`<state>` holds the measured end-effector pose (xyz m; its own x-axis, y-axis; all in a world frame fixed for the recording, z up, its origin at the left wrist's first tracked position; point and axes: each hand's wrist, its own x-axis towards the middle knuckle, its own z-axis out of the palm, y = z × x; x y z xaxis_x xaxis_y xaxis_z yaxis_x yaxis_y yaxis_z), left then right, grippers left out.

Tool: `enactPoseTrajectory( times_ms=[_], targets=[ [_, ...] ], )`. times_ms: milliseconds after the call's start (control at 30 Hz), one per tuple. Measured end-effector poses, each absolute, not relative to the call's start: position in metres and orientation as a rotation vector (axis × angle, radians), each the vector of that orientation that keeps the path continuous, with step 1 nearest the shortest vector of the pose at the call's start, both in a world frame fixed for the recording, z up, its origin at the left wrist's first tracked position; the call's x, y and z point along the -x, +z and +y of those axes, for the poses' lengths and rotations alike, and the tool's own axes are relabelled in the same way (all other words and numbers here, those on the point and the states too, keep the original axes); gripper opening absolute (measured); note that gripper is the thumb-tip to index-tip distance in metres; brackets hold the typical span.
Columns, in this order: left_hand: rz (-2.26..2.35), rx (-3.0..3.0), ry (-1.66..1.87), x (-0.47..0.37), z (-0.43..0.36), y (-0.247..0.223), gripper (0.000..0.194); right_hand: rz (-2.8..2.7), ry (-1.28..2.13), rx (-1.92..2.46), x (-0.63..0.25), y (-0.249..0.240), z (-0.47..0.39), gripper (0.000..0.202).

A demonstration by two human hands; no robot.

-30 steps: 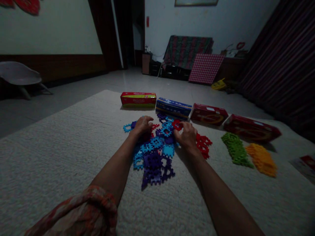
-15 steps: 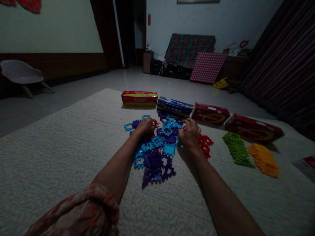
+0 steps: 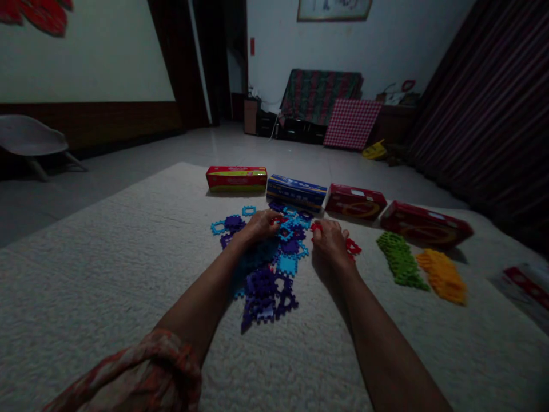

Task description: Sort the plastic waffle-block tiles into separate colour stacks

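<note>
Light blue interlocking plastic pieces [image 3: 287,264] and dark purple ones [image 3: 261,283] lie in a loose heap on the pale mat. Over the heap's upper part, my left hand [image 3: 261,226] is closed, its fingertips pinching a red interlocking piece [image 3: 279,220]. My right hand [image 3: 330,239] is at the heap's right edge, fingers bent around another red piece [image 3: 316,228]. More red pieces [image 3: 353,247] show beside and partly under that hand. Both palms are hidden from view.
Behind the heap stand a red-yellow box [image 3: 237,180], a blue box [image 3: 295,193] and two dark red boxes [image 3: 355,202]. To the right lie a green stack [image 3: 401,260] and an orange stack [image 3: 441,276] of pieces. A white-red box [image 3: 527,286] sits far right.
My left hand has moved inward over the heap and now has a red piece at its fingertips. My right hand now covers more of the red pieces. The camera view has tilted up slightly.
</note>
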<state>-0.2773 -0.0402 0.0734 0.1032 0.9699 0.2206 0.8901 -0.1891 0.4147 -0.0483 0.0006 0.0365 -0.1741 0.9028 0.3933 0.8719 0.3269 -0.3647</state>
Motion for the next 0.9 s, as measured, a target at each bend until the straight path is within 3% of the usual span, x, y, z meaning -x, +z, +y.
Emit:
enactPoseTrajectory(
  times_ms=[133,267,533,900],
  targets=[
    [1.665,-2.4,0.553,0.233,-0.035,0.077,0.033,-1.903,0.074,1.467,0.026,0.041,0.005,0.041],
    [1.558,-2.432,0.665,0.213,-0.027,0.079,0.04,-1.793,0.055,1.381,0.012,0.039,-0.011,0.041],
    [1.727,-2.461,0.413,0.231,-0.026,0.052,0.04,-1.96,-0.014,1.223,0.042,0.016,-0.066,0.037],
    [1.866,-2.411,0.37,0.255,-0.034,0.044,0.032,-2.166,0.045,1.196,0.051,0.012,-0.077,0.031]
  ],
)
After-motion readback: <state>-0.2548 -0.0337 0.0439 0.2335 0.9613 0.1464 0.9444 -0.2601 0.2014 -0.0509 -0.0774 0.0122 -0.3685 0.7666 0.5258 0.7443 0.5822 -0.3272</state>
